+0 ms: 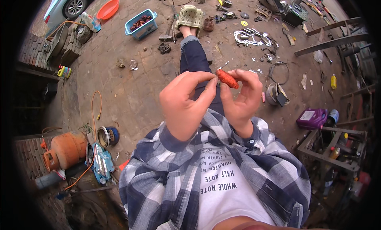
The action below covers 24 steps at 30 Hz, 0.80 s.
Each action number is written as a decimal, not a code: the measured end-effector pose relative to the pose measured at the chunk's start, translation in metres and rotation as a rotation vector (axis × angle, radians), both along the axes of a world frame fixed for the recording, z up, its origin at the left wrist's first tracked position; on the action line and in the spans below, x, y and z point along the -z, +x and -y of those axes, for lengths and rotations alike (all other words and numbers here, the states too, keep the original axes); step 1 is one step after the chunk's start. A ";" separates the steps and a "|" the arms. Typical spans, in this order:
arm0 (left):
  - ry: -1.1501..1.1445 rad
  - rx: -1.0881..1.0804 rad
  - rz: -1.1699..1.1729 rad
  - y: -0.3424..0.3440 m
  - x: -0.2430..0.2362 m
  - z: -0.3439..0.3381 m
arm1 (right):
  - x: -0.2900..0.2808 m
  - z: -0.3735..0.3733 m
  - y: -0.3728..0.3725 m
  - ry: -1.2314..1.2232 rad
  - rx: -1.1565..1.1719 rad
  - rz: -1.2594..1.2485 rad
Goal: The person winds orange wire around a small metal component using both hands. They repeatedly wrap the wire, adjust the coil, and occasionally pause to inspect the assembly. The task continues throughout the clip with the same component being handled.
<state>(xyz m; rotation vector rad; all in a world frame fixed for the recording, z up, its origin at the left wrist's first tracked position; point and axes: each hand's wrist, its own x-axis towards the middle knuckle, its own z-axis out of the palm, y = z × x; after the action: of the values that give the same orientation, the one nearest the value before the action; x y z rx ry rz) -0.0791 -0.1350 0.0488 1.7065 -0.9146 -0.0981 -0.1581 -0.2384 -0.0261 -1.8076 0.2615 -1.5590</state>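
Note:
Above my lap, my right hand (243, 99) pinches a small orange-red wound bundle (228, 79) between thumb and fingers. Its surface looks like tightly coiled thread or wire; which of these I cannot tell. My left hand (185, 101) is closed in a pinch, thumb against forefinger, right at the bundle's left end. What lies between those fingertips, perhaps a loose end, is too small to make out. Just above the bundle a thin pale sliver (224, 65) shows. A blue plastic basket (141, 33) holding dark reddish pieces stands on the ground ahead, left of my feet.
Hammers (166, 37) lie beside my shoes (190, 16). Metal machine parts and a flat gasket (254, 38) are scattered ahead right. An orange basin (108, 9) sits far left, a gas cylinder (68, 150) near left. At right are a purple jug (312, 118) and a metal frame (332, 150).

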 end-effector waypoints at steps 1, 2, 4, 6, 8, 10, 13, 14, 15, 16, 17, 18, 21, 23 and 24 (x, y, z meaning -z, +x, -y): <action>0.002 -0.007 0.004 0.000 -0.001 0.000 | 0.002 0.000 0.001 -0.023 0.016 0.021; -0.008 -0.023 0.034 -0.001 -0.002 0.001 | 0.004 -0.001 0.002 -0.024 0.011 0.034; -0.031 -0.055 0.094 -0.003 -0.005 0.004 | 0.006 -0.001 0.004 -0.029 0.002 0.061; -0.072 -0.128 0.112 -0.005 -0.008 0.006 | 0.006 -0.002 0.004 -0.026 0.005 0.058; -0.087 -0.179 0.149 -0.008 -0.010 0.008 | 0.004 -0.004 0.003 -0.040 0.029 0.035; -0.075 -0.215 0.199 -0.010 -0.006 0.011 | 0.000 -0.005 0.001 -0.074 0.071 -0.013; -0.089 -0.146 0.336 -0.009 0.006 0.014 | -0.006 -0.005 0.000 -0.116 0.068 -0.046; -0.053 -0.130 0.345 -0.009 0.003 0.012 | -0.006 -0.005 0.000 -0.123 0.068 -0.051; -0.052 -0.117 0.360 -0.010 0.003 0.011 | -0.006 -0.004 0.000 -0.130 0.070 -0.054; -0.052 -0.105 0.375 -0.011 0.002 0.010 | -0.005 -0.003 0.000 -0.137 0.072 -0.058; -0.051 -0.092 0.390 -0.012 0.002 0.010 | -0.004 -0.003 -0.001 -0.122 0.076 -0.058; -0.049 -0.079 0.385 -0.012 0.003 0.009 | -0.002 -0.003 -0.001 -0.106 0.076 -0.056; -0.034 -0.045 0.361 -0.012 0.004 0.006 | -0.003 -0.003 -0.001 -0.092 0.085 -0.054; -0.015 -0.031 0.331 -0.012 0.003 0.005 | -0.006 -0.002 -0.002 -0.097 0.096 -0.066; -0.020 -0.028 0.312 -0.013 0.003 0.004 | -0.008 -0.002 -0.002 -0.101 0.100 -0.075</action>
<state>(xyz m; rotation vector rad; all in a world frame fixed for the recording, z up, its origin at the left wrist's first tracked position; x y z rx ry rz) -0.0919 -0.1387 0.0458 1.7442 -1.1154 0.2002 -0.1606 -0.2365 -0.0185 -1.9601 0.3179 -1.6006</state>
